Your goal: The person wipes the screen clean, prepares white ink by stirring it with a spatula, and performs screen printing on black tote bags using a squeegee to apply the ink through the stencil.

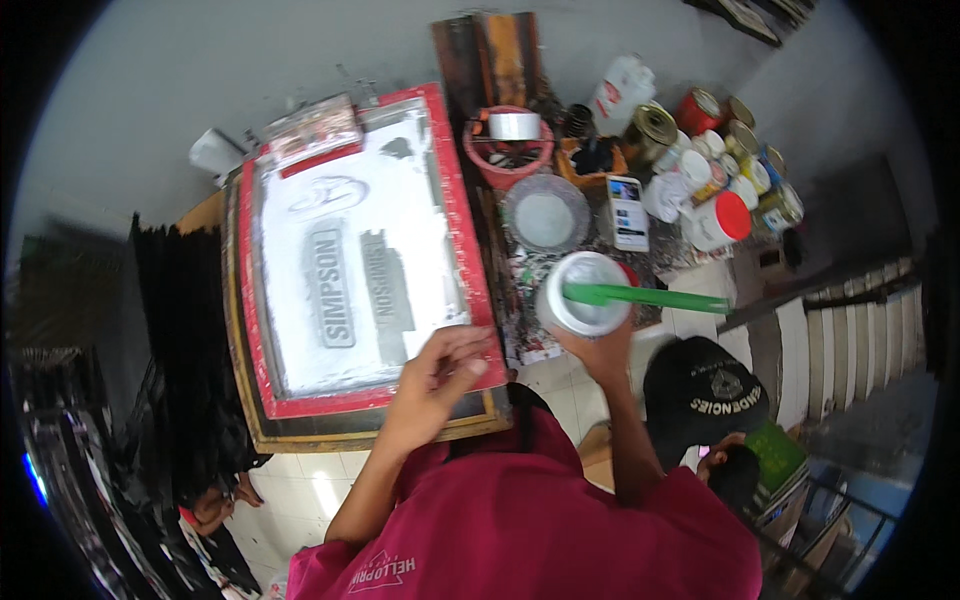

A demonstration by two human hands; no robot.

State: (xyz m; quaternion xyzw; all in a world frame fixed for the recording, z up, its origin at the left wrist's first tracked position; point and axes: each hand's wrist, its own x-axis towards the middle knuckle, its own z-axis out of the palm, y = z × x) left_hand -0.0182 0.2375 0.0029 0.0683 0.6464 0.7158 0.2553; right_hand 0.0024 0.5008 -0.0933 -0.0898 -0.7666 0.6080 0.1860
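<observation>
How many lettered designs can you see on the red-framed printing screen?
2 on the red-framed printing screen: a bordered lettered design left of its middle, and a gray lettered block just right of that. Others may be hidden.

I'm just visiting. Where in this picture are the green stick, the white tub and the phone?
Green stick [655,296]: head view, on the middle of its length.
White tub [588,328]: head view, on its near rim.
Phone [628,213]: head view, on its screen.
</observation>
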